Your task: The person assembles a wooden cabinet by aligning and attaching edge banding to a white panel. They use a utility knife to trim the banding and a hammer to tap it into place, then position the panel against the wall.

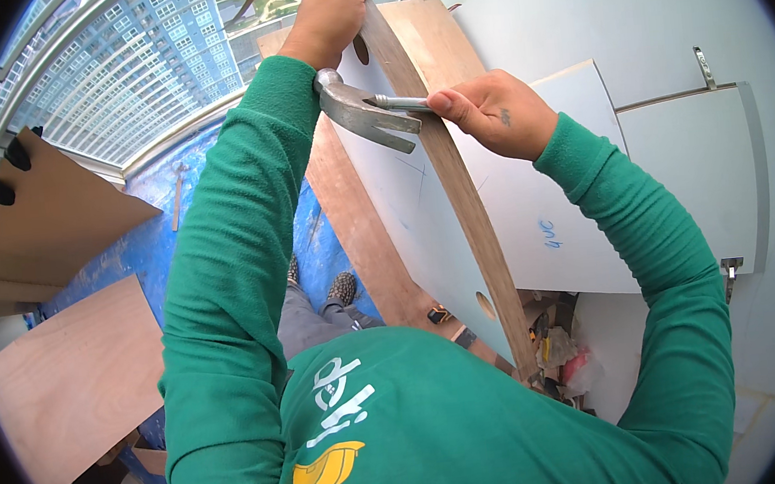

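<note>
A white-faced door panel (420,193) stands on edge in front of me, its bare wood edge (464,189) turned up and round hinge holes in its face. At its far end my left hand (330,12) is closed around that edge, some fingers cut off by the picture's top. My right hand (501,114) grips the shaft of a metal claw hammer (363,115). The hammer lies across the panel's edge, its head on the left side near my left wrist, claw pointing toward me. Most of the hammer's handle is hidden in my right hand.
Plywood boards (364,235) lie under and beyond the panel. White doors with metal hinges (729,272) are to the right. Tools and plastic bags (563,351) sit below. Blue sheeting (154,262), another plywood sheet (86,379) and a brown panel (44,212) are left, beside a window.
</note>
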{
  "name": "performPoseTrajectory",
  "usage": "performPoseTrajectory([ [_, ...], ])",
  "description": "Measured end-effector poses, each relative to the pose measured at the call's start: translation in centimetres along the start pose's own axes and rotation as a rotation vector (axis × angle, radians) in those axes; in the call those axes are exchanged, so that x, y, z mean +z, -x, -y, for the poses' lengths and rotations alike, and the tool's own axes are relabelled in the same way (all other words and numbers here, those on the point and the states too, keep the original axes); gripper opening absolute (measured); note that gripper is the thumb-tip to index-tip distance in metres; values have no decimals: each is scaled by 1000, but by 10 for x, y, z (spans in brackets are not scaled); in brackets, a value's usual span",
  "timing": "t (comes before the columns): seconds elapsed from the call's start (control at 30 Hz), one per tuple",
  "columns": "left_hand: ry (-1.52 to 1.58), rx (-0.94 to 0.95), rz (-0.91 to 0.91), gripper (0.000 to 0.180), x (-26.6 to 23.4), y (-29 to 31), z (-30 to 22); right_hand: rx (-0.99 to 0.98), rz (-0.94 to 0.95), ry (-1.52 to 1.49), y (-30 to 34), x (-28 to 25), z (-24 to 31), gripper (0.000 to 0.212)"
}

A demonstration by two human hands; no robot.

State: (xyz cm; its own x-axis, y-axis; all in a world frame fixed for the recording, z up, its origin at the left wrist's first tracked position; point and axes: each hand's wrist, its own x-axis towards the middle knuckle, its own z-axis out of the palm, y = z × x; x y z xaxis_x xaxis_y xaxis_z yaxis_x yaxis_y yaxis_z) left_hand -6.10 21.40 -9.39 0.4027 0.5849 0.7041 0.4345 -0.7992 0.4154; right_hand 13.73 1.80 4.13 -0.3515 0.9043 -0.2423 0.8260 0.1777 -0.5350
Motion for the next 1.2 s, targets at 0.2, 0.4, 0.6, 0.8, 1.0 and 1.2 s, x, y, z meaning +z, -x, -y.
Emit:
performPoseTrajectory([
  [0.2,-19,-217,43,30,1,-4,-17,-18,4,-22,37,8,-3,70],
  [0.4,-57,-183,-6,30,-6,-1,-19,31,58,-178,91,26,-4,68],
  [0.6,-68,-59,-85,28,-12,3,-16,14,97,-164,141,41,3,60],
  [0.8,-9,-167,-26,30,-14,-6,-23,48,106,-177,196,46,12,58],
  [1.0,437,-376,-88,33,-13,-12,-31,159,113,-166,265,61,24,66],
  [1.2,102,-185,-25,27,9,-28,-26,197,12,-57,306,70,28,63],
])
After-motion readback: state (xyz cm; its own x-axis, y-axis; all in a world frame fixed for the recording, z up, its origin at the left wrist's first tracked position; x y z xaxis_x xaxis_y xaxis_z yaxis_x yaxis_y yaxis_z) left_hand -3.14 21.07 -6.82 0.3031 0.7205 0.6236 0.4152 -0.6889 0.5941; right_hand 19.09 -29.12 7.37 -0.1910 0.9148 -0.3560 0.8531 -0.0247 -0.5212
